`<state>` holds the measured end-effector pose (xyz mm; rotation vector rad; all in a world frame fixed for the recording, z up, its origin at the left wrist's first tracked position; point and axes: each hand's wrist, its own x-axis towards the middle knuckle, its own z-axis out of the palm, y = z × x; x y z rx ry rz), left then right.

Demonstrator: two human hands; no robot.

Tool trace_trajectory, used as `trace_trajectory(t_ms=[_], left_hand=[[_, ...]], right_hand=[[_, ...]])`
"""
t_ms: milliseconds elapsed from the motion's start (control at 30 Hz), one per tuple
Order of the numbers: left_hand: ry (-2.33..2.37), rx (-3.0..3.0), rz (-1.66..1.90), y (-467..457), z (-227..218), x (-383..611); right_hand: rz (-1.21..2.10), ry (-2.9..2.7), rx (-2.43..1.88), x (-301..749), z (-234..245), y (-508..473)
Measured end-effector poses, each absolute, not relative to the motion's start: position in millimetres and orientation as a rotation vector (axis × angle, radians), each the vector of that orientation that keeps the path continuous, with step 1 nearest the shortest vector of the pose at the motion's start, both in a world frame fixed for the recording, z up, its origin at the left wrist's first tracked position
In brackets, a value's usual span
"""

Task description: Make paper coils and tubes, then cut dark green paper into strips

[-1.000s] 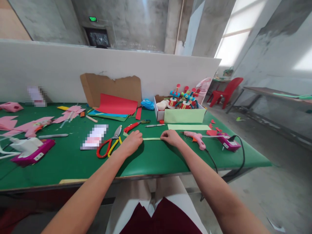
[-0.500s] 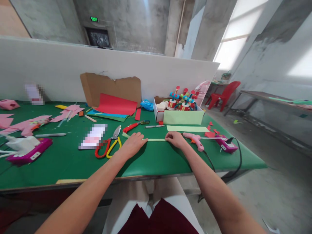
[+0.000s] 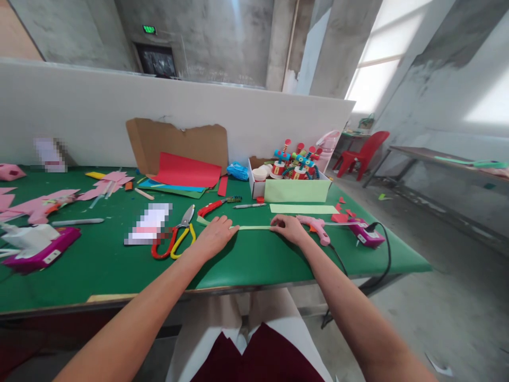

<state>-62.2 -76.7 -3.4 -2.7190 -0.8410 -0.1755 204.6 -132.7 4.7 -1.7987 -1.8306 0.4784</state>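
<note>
A narrow light-green paper strip (image 3: 254, 227) lies flat on the green table (image 3: 254, 260). My left hand (image 3: 217, 233) presses its left part down with fingers stretched flat. My right hand (image 3: 290, 227) rests on the strip's right end, fingers curled in a pinch on it. Red and yellow scissors (image 3: 175, 239) lie just left of my left hand. A pink glue gun (image 3: 316, 225) lies right beside my right hand.
A white box (image 3: 294, 185) of colourful craft figures stands behind, with a green sheet (image 3: 304, 209) before it. Red paper (image 3: 186, 172), cardboard (image 3: 175, 140), a red cutter (image 3: 212, 207), a pen (image 3: 248, 205), pink scraps (image 3: 40, 204) and magenta power strips (image 3: 368, 232) lie around. A red chair (image 3: 363, 151) stands beyond.
My left hand has opened from curled to flat on the strip. My right hand has slid slightly right along the strip. The view shifted a little.
</note>
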Motion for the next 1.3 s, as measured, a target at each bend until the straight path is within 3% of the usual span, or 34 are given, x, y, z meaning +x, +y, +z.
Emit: trace_trajectory(t_ms=[300,1033,1200,1300], left_hand=[[-0.869,-2.74,-0.192,-75,-6,-62],[-0.794,-2.694,-0.103,-76,-1,-62],[-0.797,-2.687,-0.105,-75,1,-60],[-0.808,-2.694,-0.127,-74,0,-60]], right_hand=[[0.405,-1.831,-1.843,195,1,-128],[0.248,-1.91,-2.438,163,32,-131],[0.068,-1.979,-2.48,162,29,-130],[-0.216,-1.943,-2.427,159,28,-137]])
